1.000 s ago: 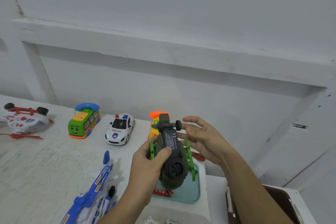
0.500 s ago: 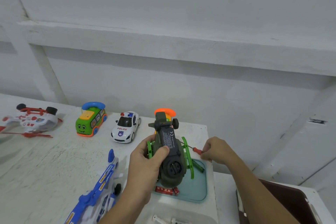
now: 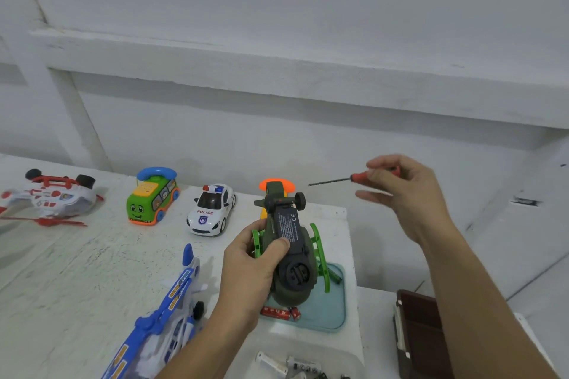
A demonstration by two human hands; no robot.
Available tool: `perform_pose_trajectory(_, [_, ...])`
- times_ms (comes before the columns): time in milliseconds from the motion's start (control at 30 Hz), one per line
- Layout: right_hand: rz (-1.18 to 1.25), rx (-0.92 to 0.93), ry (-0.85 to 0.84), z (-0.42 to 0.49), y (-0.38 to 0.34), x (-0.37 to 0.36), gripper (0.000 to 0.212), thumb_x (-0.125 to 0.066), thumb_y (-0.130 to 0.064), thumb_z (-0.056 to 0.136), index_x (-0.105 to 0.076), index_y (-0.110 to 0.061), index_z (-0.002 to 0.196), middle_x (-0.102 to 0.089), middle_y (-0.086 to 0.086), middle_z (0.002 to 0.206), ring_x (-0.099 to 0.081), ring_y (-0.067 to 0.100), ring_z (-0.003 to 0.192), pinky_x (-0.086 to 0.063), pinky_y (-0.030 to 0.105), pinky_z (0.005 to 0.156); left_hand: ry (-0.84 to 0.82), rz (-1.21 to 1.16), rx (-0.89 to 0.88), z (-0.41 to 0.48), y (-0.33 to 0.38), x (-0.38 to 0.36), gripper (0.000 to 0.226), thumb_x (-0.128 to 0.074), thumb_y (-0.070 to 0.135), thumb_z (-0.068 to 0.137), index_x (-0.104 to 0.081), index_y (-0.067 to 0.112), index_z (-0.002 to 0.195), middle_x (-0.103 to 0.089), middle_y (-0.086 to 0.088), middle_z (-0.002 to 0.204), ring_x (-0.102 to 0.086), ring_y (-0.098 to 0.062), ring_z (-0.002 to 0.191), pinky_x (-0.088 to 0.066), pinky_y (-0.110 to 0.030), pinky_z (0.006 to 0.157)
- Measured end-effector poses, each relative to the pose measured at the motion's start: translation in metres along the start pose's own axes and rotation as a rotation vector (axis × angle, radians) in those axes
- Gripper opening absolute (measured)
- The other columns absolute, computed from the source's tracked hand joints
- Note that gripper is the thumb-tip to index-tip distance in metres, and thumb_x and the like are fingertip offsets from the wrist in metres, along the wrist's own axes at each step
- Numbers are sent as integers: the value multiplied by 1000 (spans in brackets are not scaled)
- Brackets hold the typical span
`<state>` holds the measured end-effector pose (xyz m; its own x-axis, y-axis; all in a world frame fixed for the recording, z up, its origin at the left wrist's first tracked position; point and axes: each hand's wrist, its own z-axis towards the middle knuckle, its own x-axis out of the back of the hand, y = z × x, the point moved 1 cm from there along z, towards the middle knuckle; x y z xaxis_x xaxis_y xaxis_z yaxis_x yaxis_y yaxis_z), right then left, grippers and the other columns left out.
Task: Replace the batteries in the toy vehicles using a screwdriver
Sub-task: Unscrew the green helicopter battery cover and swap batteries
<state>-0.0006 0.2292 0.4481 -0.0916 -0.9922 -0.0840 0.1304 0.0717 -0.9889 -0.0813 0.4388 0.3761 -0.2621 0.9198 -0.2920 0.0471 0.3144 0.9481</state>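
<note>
Lying in tray (image 3: 337,312) at right edge of table (image 3: 77,271): red batteries (image 3: 275,313). Left hand (image 3: 249,271) grips helicopter (image 3: 294,258) belly-up above it; right hand (image 3: 406,194), raised, pinches screwdriver (image 3: 338,179), tip pointing left.

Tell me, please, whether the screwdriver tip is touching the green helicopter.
Apart. The head view shows bare wall between the screwdriver in the right hand and the green helicopter in the left hand.

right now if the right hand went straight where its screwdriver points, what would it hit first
Likely the tail of the helicopter the left hand grips; the screwdriver in the right hand aims there, depth unclear.
</note>
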Motion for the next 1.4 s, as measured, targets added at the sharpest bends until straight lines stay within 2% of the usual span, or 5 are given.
perform_pose_trajectory(167, [45,262,19,-24,-44,-23,32,-57,10,90,-49,-17,104,-51,13,88,-73,29,78,-61,39,67,-12,0,-8,-3,2,0,28,-66,-1,86,-68,21,102,-76,-5,84,-73,-25,74,-60,-30,59])
perform_pose_trajectory(433, [-203,534,-113,-45,-39,-55,43,-53,-5,95,-50,-39,122,-53,-6,96,-64,25,84,-60,38,72,-47,-15,-1,-7,5,2,28,-67,2,85,-68,23,104,-76,-2,84,-73,-25,80,-60,-30,64])
perform_pose_trajectory(633, [-275,590,-86,-48,-34,-65,47,-52,-2,98,-46,-38,128,-51,-5,100,-63,24,87,-61,38,75,-78,-32,20,-9,8,6,28,-67,2,85,-67,23,104,-76,-4,86,-73,-28,83,-61,-40,72])
perform_pose_trajectory(867, [-310,611,-81,-52,-36,-70,49,-52,-2,97,-46,-40,128,-52,-5,99,-63,26,87,-61,37,74,-98,-48,24,-10,12,10,28,-65,1,86,-66,25,100,-75,-3,82,-74,-23,75,-59,-29,57])
perform_pose_trajectory(1400, [-351,644,-78,-49,-34,-73,50,-52,-1,97,-44,-38,129,-51,-2,99,-63,24,87,-61,32,71,-103,-32,37,-7,15,9,27,-66,3,85,-66,24,102,-74,2,78,-73,-18,72,-58,-27,57])
